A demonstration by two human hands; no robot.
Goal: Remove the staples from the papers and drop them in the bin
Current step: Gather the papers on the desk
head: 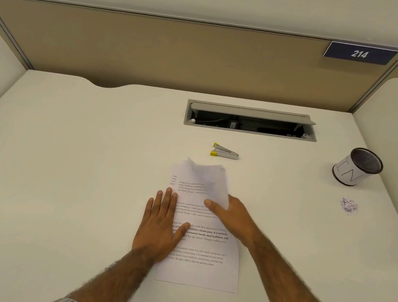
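A stack of printed papers [200, 271] lies on the white desk in front of me. My left hand [162, 224] presses flat on its left edge, fingers straight. My right hand [230, 216] grips the top sheet [210, 179] and lifts it, so the sheet is curled and blurred. A small metal staple remover with yellow tips [224, 152] lies beyond the papers. The bin [356, 166], a round mesh cup wrapped in white paper, stands at the far right. A little heap of loose staples [349, 205] lies on the desk just in front of the bin.
An open grey cable hatch [251, 120] is set into the desk behind the staple remover. Beige partition panels wall the desk at the back and both sides, with a blue sign reading 214 [360, 54] at the upper right.
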